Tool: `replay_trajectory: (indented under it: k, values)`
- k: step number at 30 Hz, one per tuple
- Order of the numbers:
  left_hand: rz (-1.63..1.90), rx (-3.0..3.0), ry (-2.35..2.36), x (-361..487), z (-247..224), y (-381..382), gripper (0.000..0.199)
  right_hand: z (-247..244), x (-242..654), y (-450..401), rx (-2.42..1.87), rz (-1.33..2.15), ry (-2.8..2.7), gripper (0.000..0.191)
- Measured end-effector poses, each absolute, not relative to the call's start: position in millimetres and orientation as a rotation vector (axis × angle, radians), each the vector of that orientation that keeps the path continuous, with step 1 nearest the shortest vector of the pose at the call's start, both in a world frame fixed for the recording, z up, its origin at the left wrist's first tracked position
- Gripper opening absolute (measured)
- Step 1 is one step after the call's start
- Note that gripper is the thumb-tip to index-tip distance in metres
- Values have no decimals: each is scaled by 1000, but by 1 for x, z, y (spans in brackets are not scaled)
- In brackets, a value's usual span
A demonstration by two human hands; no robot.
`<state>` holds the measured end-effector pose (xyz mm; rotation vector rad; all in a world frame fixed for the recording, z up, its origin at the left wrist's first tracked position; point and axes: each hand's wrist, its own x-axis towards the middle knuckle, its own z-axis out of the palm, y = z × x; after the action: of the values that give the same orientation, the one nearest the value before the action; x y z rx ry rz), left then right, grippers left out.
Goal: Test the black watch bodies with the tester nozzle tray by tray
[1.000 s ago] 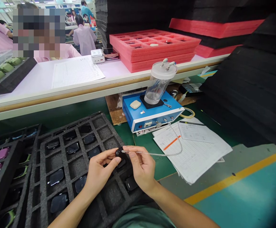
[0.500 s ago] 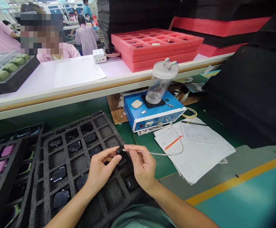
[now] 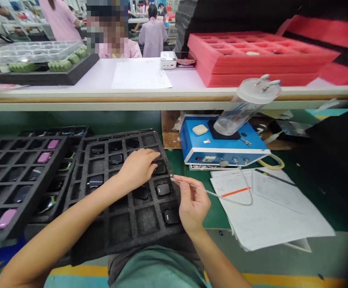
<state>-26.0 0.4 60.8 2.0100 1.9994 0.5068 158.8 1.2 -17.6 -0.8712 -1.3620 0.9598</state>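
Observation:
A black foam tray [image 3: 147, 219] with dark watch-like devices in its compartments lies in front of me. Over its upper right part is my left hand [image 3: 138, 166], fingers spread, close to a dark device [image 3: 161, 168] in one compartment. My right hand [image 3: 194, 200] pinches the end of a thin clear tube [image 3: 219, 195] at the tray's right edge, its small tip pointing left. The tube runs to the front of a blue box [image 3: 228, 150] that bears a clear cylinder [image 3: 240, 110]. Below the hands another device [image 3: 163, 189] sits in its compartment.
Papers [image 3: 276, 208] with a pen lie right of the tray. At the left is a second foam tray [image 3: 6, 196] with purple and dark devices. A shelf [image 3: 102, 96] crosses above, holding red foam trays [image 3: 261, 60]. Across it sits a person in pink.
Both hands were together around a dark device; now they are apart. My left hand has let go of it and opened over the tray. The view has turned left.

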Motion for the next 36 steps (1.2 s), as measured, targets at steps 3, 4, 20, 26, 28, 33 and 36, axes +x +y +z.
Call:
replay_trajectory:
  k: [3, 4, 20, 26, 28, 33, 36]
  values:
    - [332, 2210, 1951, -23, 67, -43, 21, -17, 159, 1, -865, 982, -1367, 14]
    - [269, 2238, 1907, -22, 66, -56, 18, -17, 158, 1, -857, 997, -1365, 14]
    - [1053, 1316, 1712, -23, 47, -35, 39, -17, 157, 1, -790, 974, -1357, 17]
    - [1242, 750, 1368, -9, 31, -29, 57, -15, 153, 6, -736, 966, -1370, 18]
    - [1261, 771, 1353, -8, 27, -30, 51, -15, 153, 6, -730, 973, -1369, 18]
    - [1401, 792, 1427, -5, 22, -30, 30, -19, 153, 5, -721, 982, -1325, 18]
    - [1406, 650, 1339, -2, 20, -30, 35, -21, 154, 5, -703, 982, -1353, 19]
